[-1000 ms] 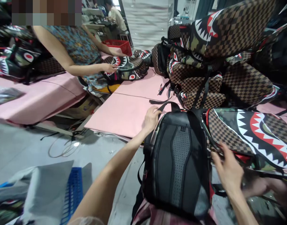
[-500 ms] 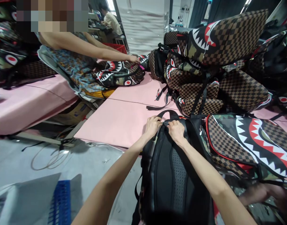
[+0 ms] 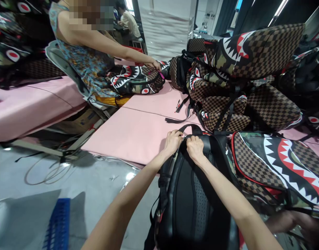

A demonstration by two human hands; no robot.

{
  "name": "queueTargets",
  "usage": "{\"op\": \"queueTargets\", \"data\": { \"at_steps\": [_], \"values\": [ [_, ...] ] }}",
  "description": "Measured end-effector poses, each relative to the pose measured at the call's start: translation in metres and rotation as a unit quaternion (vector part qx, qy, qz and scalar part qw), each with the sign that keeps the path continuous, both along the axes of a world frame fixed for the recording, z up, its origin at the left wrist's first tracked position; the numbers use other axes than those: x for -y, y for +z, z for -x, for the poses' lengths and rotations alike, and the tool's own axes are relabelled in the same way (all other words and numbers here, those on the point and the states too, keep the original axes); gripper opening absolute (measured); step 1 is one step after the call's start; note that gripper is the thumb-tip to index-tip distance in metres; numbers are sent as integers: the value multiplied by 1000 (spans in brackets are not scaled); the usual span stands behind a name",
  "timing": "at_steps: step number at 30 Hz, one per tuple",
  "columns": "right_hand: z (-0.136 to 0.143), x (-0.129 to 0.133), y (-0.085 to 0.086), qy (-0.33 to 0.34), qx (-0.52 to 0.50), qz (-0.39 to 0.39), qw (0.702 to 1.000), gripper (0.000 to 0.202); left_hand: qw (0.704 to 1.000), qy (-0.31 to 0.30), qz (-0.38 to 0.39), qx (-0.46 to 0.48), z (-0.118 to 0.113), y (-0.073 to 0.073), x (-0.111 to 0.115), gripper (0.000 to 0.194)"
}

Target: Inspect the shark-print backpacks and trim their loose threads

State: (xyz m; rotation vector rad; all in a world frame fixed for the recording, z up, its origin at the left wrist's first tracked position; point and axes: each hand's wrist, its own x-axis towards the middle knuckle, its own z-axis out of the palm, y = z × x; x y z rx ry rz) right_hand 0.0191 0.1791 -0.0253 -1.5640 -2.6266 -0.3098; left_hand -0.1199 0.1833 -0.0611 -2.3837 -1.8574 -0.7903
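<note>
A black backpack (image 3: 185, 208) leans against the table's near edge, its padded back panel facing me and its top handle loop (image 3: 190, 128) standing up. My left hand (image 3: 173, 141) is closed on the backpack's top edge, just left of the handle. Close beside it, my right hand (image 3: 195, 147) is closed with curled fingers at the top of the back panel. What lies between the fingertips of either hand is too small to make out.
Pink table (image 3: 128, 132) ahead. Checkered bags (image 3: 274, 100) are piled at the back right; a shark-mouth bag (image 3: 292, 166) lies at right. Across the table, a seated person (image 3: 83, 52) handles another bag (image 3: 138, 80). A blue crate (image 3: 57, 222) is on the floor.
The camera view has shifted slightly. Both hands remain at the backpack's top, the right one more tightly curled. The seated person leans further forward.
</note>
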Motion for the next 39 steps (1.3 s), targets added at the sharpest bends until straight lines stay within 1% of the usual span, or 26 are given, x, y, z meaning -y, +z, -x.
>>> {"op": "queueTargets", "data": {
  "at_steps": [5,13,20,23,26,31,35,39],
  "values": [
    [10,2,9,-11,17,12,1000,25,1000,1,0,3,0,1,1,15],
    [14,-3,16,-8,32,13,999,26,1000,0,13,10,0,5,2,17],
    [11,-8,17,-4,27,20,999,25,1000,-3,19,14,0,7,4,20],
    [3,-10,18,-28,0,28,999,21,1000,-3,19,18,0,8,5,17],
    [-5,-11,19,-44,-31,17,998,21,1000,-3,18,21,-1,9,5,16],
    [-6,-9,16,-19,-8,6,1000,20,1000,1,13,23,-2,8,5,14],
    [-2,-9,13,-13,1,6,1000,21,1000,-2,12,21,-1,7,4,14],
    [0,-8,14,-10,10,11,1000,21,1000,-3,11,21,0,7,4,15]
  ]
}}
